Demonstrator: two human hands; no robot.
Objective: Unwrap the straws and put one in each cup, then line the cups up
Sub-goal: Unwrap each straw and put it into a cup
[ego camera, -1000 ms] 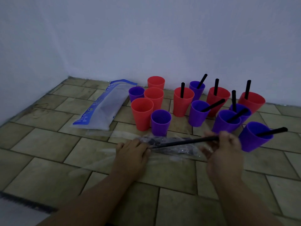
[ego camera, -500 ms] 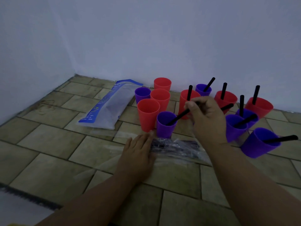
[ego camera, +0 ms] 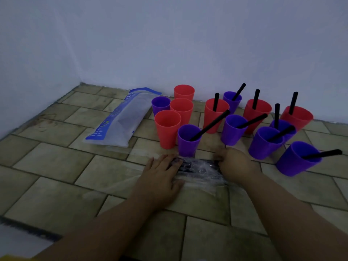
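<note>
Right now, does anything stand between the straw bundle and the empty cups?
Partly. The purple cup holding a straw stands just behind the straw bundle, in line with the far empty cups. The nearest empty red cup, left of it, is unblocked.

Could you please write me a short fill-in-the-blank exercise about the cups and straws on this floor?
1. Exactly ___ cups hold no straw yet.
2. The one empty cup that is not red is ___.
3. The blue-and-white bag lies to the ___ of the cups.
4. The straws standing in the cups are all ___.

Missing words: four; purple; left; black.
</note>
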